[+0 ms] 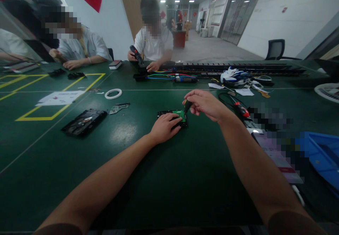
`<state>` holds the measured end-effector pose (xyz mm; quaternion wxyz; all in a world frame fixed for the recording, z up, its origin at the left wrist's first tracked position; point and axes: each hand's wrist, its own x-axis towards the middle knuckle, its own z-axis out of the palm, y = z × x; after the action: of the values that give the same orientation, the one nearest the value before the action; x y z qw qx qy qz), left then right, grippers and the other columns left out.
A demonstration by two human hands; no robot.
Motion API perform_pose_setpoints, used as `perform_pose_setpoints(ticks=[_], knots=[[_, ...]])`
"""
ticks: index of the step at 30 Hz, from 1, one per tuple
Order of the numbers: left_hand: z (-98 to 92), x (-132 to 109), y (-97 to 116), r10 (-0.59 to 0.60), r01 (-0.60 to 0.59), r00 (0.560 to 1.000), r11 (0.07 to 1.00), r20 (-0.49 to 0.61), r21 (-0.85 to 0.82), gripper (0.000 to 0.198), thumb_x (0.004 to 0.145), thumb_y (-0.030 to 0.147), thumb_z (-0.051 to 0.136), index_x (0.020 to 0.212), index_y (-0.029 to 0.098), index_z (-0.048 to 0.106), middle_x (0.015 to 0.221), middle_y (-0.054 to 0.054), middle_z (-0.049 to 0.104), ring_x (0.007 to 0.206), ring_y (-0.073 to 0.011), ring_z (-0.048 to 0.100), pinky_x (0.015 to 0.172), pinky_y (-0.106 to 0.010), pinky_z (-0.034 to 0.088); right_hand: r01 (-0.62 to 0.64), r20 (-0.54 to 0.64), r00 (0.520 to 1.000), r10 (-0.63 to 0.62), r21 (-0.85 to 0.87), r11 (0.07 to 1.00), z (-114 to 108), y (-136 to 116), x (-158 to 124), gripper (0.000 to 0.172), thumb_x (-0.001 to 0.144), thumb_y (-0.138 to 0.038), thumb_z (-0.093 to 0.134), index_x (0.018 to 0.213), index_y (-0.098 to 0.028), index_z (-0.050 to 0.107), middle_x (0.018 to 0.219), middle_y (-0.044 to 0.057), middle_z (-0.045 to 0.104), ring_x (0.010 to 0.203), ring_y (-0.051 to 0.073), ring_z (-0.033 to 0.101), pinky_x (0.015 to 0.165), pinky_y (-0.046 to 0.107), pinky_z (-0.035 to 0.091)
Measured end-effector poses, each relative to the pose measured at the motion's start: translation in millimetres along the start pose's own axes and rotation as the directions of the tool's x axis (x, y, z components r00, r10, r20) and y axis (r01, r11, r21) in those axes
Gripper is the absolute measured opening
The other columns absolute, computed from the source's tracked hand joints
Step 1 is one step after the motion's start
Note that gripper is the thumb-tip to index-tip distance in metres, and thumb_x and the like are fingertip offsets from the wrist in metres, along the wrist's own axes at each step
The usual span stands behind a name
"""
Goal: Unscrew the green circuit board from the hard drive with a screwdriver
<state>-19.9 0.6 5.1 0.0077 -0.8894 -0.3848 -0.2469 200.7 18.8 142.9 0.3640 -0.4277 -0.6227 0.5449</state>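
A hard drive (pixel 184 124) lies on the green table with its green circuit board (pixel 180 114) facing up. My left hand (pixel 164 126) rests over its left part, holding it against the table, and covers much of it. Between the fingers of my right hand (pixel 202 104) is a screwdriver (pixel 188 105) with a dark and yellow handle. It points down at the right end of the board; whether its tip touches a screw is too small to tell. Left of my hands lie another black hard drive (pixel 84 121) and a loose circuit board (pixel 119 108).
A white tape roll (pixel 113 94) and paper sheets (pixel 60 97) lie to the left. Across the table a person (pixel 152 39) holds a power screwdriver (pixel 136 54) beside long black strips with wires. At right are gloves (pixel 233 75), a red-black screwdriver (pixel 241 109) and a blue bin (pixel 321 157).
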Motion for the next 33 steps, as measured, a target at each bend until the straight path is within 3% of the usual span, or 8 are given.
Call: perform_pose_setpoints(ticks=[5,15,33], knots=[[0.9,0.2,0.4,0.006,-0.006,1.000,1.000,-0.010,0.009,0.042,0.101,0.039,0.061,0.140,0.023,0.064,0.139,-0.011,0.064,0.128,-0.0295,0.060,0.109,-0.052,0.050,0.017,-0.001,1.000,-0.017,0.001,1.000,1.5,0.6,-0.9,0.006,0.090,-0.019,0.064,0.089,-0.023,0.059,0.078,0.002,0.067,0.056,0.013,0.061,0.046,0.022,0.046],[1.4,0.1,-0.5,0.013,-0.012,1.000,1.000,-0.005,0.010,0.041,0.101,0.039,0.060,0.139,0.024,0.064,0.140,-0.010,0.064,0.128,-0.0296,0.061,0.109,-0.052,0.050,0.045,0.008,0.999,-0.045,-0.088,0.995,0.8,-1.8,-0.4,0.011,0.089,-0.020,0.062,0.088,-0.022,0.073,0.070,0.001,0.062,0.056,0.012,0.055,0.043,0.022,0.036],[2.5,-1.0,-2.1,-0.002,0.002,1.000,1.000,0.001,-0.012,0.044,0.101,0.039,0.060,0.143,0.025,0.061,0.140,-0.010,0.064,0.129,-0.0293,0.060,0.109,-0.052,0.050,0.040,0.016,0.999,-0.039,-0.070,0.997,1.5,-2.7,-1.4,0.011,0.090,-0.020,0.062,0.089,-0.022,0.073,0.074,0.002,0.065,0.058,0.012,0.057,0.045,0.022,0.042]])
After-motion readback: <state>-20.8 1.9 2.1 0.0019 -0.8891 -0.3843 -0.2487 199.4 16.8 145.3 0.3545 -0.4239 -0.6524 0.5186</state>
